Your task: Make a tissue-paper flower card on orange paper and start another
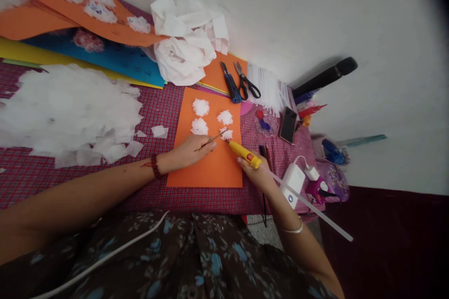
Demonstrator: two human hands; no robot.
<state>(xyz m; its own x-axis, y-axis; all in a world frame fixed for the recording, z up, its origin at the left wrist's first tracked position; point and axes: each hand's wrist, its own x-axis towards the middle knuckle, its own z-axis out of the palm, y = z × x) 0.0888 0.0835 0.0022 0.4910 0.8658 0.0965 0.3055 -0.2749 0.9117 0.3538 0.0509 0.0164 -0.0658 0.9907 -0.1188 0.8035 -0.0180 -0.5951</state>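
My left hand (191,152) is closed on a thin brown stick (218,136), its tip at a small white paper flower (227,134) on an orange sheet (205,173). My right hand (258,176) grips a yellow hot glue gun (242,152). A long clear glue stick (315,210) sticks out of its back end. The gun's nozzle points at that same small flower; whether it touches cannot be made out. Three fuller white flowers lie on the sheet: one at top left (200,107), one below it (199,126), and one at right (225,117).
A wide pile of white paper squares (70,112) covers the left side. Behind the sheet are crumpled white paper (185,56), a blue cutter (230,83) and scissors (246,81). To the right lie a phone (288,124) and a white power strip (293,182). A wall (379,103) rises behind.
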